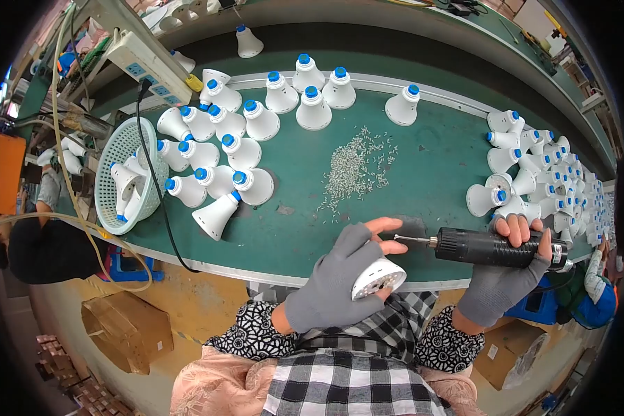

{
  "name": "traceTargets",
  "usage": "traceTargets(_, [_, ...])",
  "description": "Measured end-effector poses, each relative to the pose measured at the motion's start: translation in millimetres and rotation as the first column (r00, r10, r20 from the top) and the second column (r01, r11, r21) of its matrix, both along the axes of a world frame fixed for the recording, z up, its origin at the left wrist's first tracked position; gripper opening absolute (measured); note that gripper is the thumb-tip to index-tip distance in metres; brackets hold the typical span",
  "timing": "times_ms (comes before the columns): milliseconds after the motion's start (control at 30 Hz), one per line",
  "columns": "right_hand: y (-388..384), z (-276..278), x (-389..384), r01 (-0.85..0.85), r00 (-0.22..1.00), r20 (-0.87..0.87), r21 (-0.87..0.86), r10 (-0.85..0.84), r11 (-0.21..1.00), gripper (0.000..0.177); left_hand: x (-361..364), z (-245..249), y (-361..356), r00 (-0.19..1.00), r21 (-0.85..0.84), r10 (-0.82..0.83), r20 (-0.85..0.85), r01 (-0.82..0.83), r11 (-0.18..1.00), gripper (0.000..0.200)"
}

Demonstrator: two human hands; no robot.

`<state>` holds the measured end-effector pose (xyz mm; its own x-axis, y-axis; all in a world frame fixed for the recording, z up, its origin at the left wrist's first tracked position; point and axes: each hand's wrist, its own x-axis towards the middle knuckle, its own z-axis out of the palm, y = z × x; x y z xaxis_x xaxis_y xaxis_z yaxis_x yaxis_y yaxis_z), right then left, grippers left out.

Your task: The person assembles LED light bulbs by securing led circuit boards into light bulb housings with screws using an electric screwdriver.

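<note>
My left hand (336, 281), in a grey fingerless glove, holds a white round part (379, 279) near the table's front edge, its open face with small dots turned up. Its index and middle fingers point right, close to the bit of a black electric screwdriver (485, 247). My right hand (509, 274), gloved the same way, is wrapped round the screwdriver's body, which lies level with the bit pointing left. The bit tip is above the white part and apart from it. A pile of small screws (357, 168) lies on the green table (291, 232).
White cones with blue caps (262, 121) stand and lie at the back left; many more (534, 163) crowd the right. A pale green basket (126, 177) holds white parts. A black cable (152, 159) hangs from a power strip (145, 66). People are partly visible at both sides.
</note>
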<state>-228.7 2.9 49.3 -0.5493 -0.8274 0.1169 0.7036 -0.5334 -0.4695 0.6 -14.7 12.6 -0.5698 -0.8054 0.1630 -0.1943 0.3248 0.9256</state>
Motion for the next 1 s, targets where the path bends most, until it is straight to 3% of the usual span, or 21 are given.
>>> traceTargets(333, [5.6,-0.2,3.0,-0.031,1.000,-0.004,-0.017,0.031,0.999,0.014,3.9,7.0,5.3,1.000,0.069,-0.020,-0.014,0.021,0.997,0.055])
traceTargets(633, [9.1,1.5,1.4,-0.017,0.999,-0.030,-0.012,0.017,1.000,0.016,2.6,-1.0,7.9,0.997,-0.109,0.010,0.070,-0.002,0.994,0.056])
traceTargets(1000, [10.6,-0.3,-0.5,-0.011,0.999,-0.053,0.000,0.011,1.000,0.017,-0.9,-3.6,8.1,0.994,-0.169,0.003,0.105,0.015,0.986,0.053])
